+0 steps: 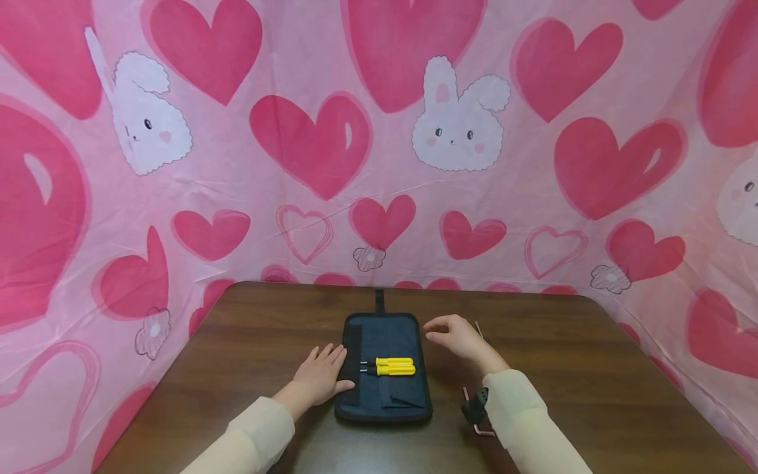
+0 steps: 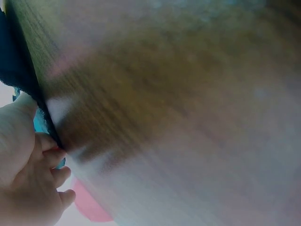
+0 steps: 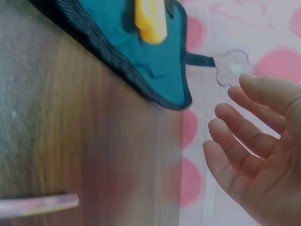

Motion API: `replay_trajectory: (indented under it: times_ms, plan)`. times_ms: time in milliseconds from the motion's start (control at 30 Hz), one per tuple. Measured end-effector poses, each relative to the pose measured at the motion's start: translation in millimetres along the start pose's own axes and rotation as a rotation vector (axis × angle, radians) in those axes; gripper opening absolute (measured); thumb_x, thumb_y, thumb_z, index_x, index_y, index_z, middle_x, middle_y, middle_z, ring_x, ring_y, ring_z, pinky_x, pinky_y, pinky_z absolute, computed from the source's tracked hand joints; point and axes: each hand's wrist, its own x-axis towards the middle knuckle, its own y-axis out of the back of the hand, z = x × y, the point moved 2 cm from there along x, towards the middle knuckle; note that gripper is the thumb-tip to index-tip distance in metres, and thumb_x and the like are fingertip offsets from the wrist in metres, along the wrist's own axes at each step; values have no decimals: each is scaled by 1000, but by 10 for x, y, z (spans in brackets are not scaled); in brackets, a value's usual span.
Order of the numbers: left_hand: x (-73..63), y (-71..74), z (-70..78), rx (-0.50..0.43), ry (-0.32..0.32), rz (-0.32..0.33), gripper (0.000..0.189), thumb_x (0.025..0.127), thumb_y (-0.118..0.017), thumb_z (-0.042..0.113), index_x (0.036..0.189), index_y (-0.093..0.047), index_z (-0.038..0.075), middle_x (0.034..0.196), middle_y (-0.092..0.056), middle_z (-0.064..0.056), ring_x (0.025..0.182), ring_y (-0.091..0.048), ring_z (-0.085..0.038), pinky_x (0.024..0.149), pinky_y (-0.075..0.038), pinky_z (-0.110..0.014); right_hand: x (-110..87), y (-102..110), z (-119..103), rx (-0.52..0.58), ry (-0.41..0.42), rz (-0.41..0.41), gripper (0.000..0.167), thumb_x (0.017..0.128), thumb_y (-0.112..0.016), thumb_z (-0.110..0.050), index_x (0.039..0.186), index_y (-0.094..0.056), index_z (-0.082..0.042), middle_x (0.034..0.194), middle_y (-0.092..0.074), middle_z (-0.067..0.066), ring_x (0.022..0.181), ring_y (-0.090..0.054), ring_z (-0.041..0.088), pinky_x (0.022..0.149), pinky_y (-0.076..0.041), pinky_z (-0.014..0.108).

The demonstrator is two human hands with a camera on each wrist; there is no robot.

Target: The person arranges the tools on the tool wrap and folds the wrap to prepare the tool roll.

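A dark blue tool pouch (image 1: 391, 334) with black edging lies unfolded on the wooden table. Two screwdrivers with yellow handles (image 1: 397, 370) lie across its middle, their shafts toward the black strip on the left. My left hand (image 1: 320, 378) rests at the pouch's left edge with fingers extended; the left wrist view shows its fingers (image 2: 59, 176) against the dark border. To the right of the pouch, my right hand (image 1: 458, 337) hovers with loosely bent fingers, and nothing is between them. In the right wrist view that hand (image 3: 254, 146) is apart from the pouch (image 3: 110, 30).
Beside my right sleeve lies a black holder (image 1: 474, 409) with copper-coloured L-shaped keys (image 1: 483, 432), partly hidden by the cuff. A thin metal tool (image 1: 479, 329) shows behind my right hand. The pouch's strap (image 1: 379, 301) points toward the pink heart-patterned cloth (image 1: 391, 164) behind the table.
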Motion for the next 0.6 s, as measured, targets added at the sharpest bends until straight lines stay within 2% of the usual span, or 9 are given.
replay_trajectory:
  times_ms: [133, 200, 400, 600]
  plan:
    - [1, -10, -2, 3, 0, -1, 71, 87, -52, 52, 135, -44, 1, 138, -43, -12, 129, -33, -30, 105, -21, -48, -43, 119, 63, 46, -15, 21, 24, 87, -65, -16, 109, -67, -6, 105, -64, 5, 94, -57, 23, 88, -44, 47]
    - [2, -11, -4, 2, 0, -2, 71, 87, -52, 52, 135, -44, 1, 138, -43, -12, 129, -33, -30, 105, -21, -48, -68, 179, 90, 57, -10, 28, 26, 87, -65, -17, 110, -66, -5, 106, -63, 7, 93, -57, 24, 82, -48, 43]
    - [-1, 0, -3, -11, 2, -6, 71, 86, -53, 52, 135, -44, 1, 138, -42, -13, 130, -32, -31, 105, -21, -48, -138, 342, 166, 64, 16, 55, 28, 88, -64, -18, 111, -64, -4, 109, -61, 14, 92, -58, 27, 81, -49, 41]
    - [-2, -2, -7, -9, 4, -8, 71, 87, -52, 52, 135, -44, 1, 138, -42, -12, 130, -32, -30, 105, -21, -48, -189, 445, 315, 127, -51, 75, 33, 88, -63, -20, 115, -61, -2, 110, -60, 14, 92, -57, 30, 82, -49, 41]
